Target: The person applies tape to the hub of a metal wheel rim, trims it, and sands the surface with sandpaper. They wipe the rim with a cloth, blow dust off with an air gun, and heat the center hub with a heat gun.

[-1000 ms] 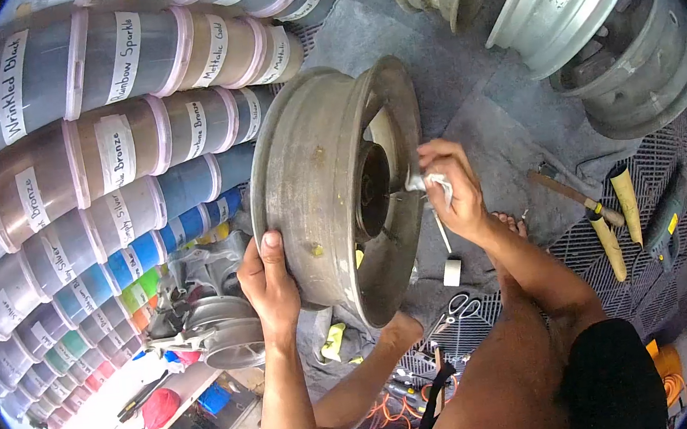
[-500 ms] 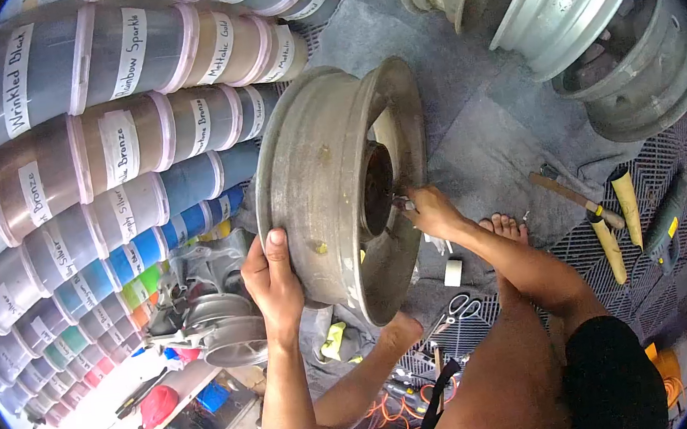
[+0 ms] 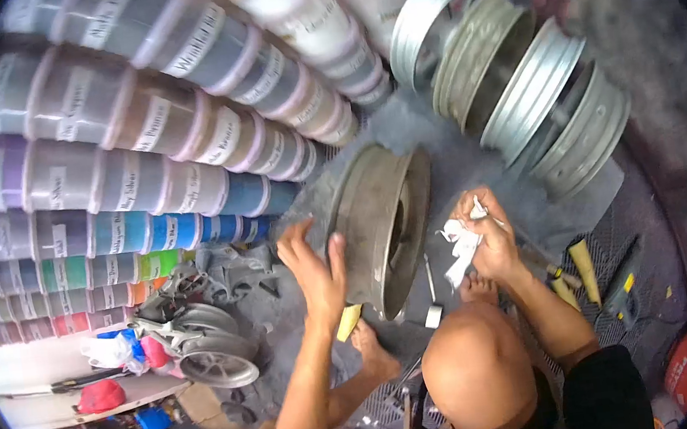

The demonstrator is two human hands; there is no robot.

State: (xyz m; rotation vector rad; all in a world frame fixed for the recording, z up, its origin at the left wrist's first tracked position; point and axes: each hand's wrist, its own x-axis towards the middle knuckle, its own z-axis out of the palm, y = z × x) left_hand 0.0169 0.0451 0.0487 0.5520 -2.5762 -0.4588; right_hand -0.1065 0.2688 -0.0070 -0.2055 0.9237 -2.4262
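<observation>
- Wheel rim stands on edge, slightly tilted, among grey floor cloths, between both hands; its tall outline runs away from the person.
- Left hand is nearer, fingers spread wide, with the rim just to its right; whether the thumb touches it, I cannot tell.
- Right hand grips a crumpled white wipe, apart from the rim, which lies to its left.
- Tub labels read "Silver" and, partly blurred, "Wrinkled Bla…"; other handwriting is too blurred.
</observation>
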